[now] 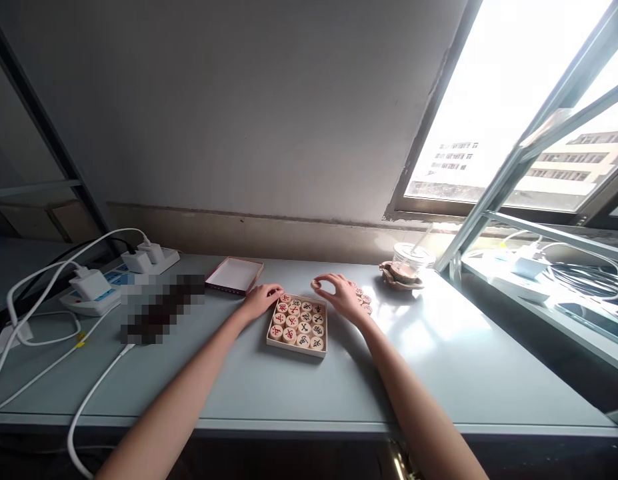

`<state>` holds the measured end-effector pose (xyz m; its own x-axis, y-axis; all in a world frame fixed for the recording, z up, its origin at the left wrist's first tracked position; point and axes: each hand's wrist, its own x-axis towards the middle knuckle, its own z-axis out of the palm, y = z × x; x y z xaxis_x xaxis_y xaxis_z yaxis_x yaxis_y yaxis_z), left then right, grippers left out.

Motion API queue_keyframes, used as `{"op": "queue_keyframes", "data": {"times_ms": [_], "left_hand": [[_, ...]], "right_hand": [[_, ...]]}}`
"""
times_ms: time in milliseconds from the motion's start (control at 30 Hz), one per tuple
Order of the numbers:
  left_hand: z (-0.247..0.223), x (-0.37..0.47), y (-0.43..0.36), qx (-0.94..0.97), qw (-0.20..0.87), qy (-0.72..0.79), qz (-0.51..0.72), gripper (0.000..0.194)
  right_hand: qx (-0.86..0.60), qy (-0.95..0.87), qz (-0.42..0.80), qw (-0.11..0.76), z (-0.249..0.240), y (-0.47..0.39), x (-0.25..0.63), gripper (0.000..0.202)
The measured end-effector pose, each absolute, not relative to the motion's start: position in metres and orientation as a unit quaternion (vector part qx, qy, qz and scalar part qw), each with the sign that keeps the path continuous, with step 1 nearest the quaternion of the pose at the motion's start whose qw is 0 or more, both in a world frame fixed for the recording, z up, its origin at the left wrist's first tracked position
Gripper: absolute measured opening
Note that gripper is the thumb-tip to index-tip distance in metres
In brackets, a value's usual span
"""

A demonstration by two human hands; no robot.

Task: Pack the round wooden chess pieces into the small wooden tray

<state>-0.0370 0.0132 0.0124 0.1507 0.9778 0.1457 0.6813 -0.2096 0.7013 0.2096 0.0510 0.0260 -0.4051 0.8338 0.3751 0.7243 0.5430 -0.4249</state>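
Note:
A shallow box [297, 346] on the desk holds rows of round wooden pieces with red characters at the left and black ones at the right. My left hand [260, 301] rests at the box's upper left corner, its fingers drawn together at the edge; whether anything is between them is hidden. Above the upper right corner, my right hand [341, 295] pinches a round wooden piece [316, 285] between thumb and fingers. More loose pieces [366, 299] lie on the desk just right of my right hand, partly covered by it.
An open box lid [235, 275] lies behind my left hand. At the back right, a lidded glass jar [409, 257] stands by a brown dish [401, 277]. Power strips [101, 301] with white cables fill the left side. A metal frame [513, 160] rises at the right.

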Motion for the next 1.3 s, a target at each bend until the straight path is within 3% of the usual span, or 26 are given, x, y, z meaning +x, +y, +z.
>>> {"op": "queue_keyframes", "data": {"times_ms": [233, 400, 500, 800, 967, 1100, 1200, 1300], "left_hand": [[0.013, -0.039, 0.013, 0.711, 0.262, 0.578, 0.303, 0.037], [0.016, -0.038, 0.010, 0.714, 0.268, 0.573, 0.299, 0.034], [0.016, -0.038, 0.010, 0.720, 0.253, 0.574, 0.296, 0.033], [0.016, -0.038, 0.009, 0.718, 0.264, 0.570, 0.301, 0.034], [0.016, -0.037, 0.008, 0.711, 0.275, 0.571, 0.305, 0.034], [0.016, -0.038, 0.008, 0.709, 0.274, 0.574, 0.305, 0.033], [0.016, -0.037, 0.008, 0.711, 0.268, 0.577, 0.301, 0.034], [0.017, -0.037, 0.008, 0.714, 0.262, 0.576, 0.298, 0.035]], "right_hand": [[-0.553, -0.784, 0.046, 0.277, 0.028, 0.065, 0.239, 0.021], [-0.326, -0.885, 0.185, 0.276, 0.040, 0.034, 0.207, 0.032], [-0.268, -0.916, 0.179, 0.241, 0.032, 0.018, 0.185, 0.028], [-0.344, -0.881, 0.155, 0.287, 0.036, 0.026, 0.192, 0.022], [-0.481, -0.847, -0.005, 0.227, 0.037, 0.042, 0.229, 0.017], [-0.503, -0.837, -0.020, 0.215, 0.038, 0.047, 0.244, 0.019], [-0.444, -0.864, 0.050, 0.231, 0.045, 0.038, 0.230, 0.025], [-0.296, -0.912, 0.176, 0.221, 0.048, 0.020, 0.205, 0.031]]}}
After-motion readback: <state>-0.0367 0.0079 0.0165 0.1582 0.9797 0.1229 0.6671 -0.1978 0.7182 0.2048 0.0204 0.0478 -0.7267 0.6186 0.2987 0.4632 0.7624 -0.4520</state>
